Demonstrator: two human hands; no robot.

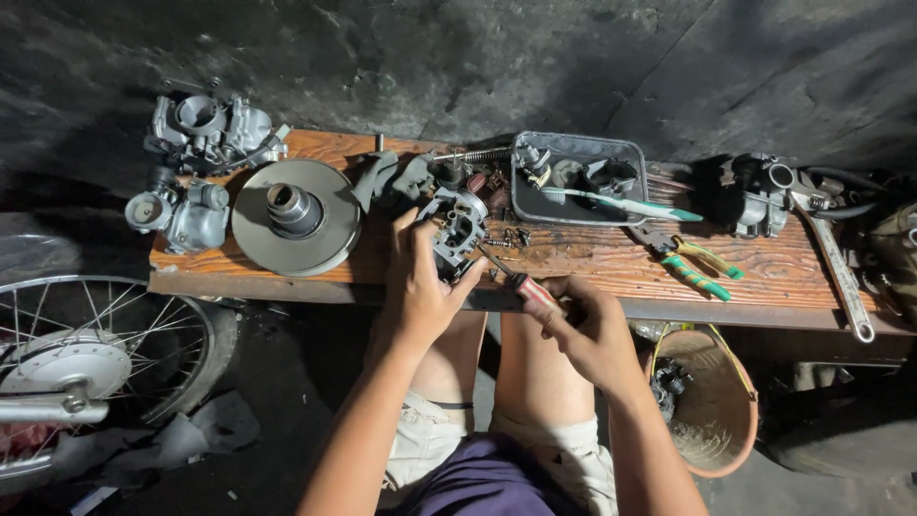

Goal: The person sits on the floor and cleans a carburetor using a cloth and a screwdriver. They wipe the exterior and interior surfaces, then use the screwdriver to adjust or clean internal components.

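While a wooden bench (592, 263) serves as the work surface, a small grey carburettor body (457, 229) is held at its front edge, near the middle, by the left hand (420, 282), whose fingers are closed around its left side. A screwdriver (511, 275) with a red and black handle is gripped in the closed right hand (587, 330), just in front of the front edge; its shaft is angled up and to the left, with the tip against the carburettor's lower right side. Behind the carburettor, toward the rear edge, a dark rectangular tray (578, 180) of small parts is placed, with a toothbrush (621, 203) laid across it. Green-handled pliers (693, 263) are seen right of centre, and a long wrench (841, 272) lies near the right end. At the left end, a round pulley disc (296, 218) and two further carburettors (196, 172) are set. A spoked wheel (91, 358) is seen below the left end, and an orange bucket (712, 401) below the right.
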